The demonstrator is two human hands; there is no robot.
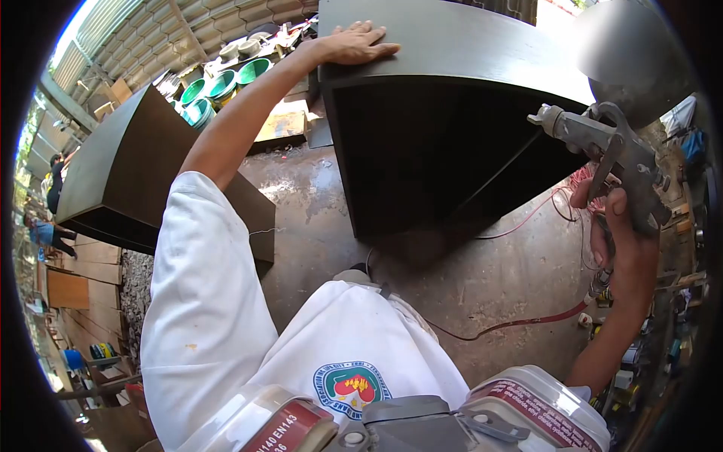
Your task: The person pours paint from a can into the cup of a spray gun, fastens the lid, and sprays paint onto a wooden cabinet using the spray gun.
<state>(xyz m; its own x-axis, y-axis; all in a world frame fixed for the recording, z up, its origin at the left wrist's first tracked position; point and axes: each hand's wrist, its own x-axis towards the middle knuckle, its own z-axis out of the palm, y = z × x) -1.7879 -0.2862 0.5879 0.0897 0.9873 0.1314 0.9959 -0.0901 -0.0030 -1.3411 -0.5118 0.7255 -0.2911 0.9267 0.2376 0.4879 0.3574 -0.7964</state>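
Observation:
My left hand (356,43) lies flat with spread fingers on the grey top of a large dark box-like piece (452,38), near its left corner. The front of that piece is open and black inside. At the right, my right hand (621,226) is wrapped round the handle of a metal spray gun (614,147). The gun's nozzle points left, in front of the piece's right part. A dark red hose (527,320) runs from below this hand to the left across the floor.
Another dark box-like piece (128,166) stands at the left. Green buckets (224,84) and clutter are behind it. Thin red hoses lie on the concrete floor (301,196). Two people (54,181) are at the far left edge. A respirator (410,422) shows at the bottom.

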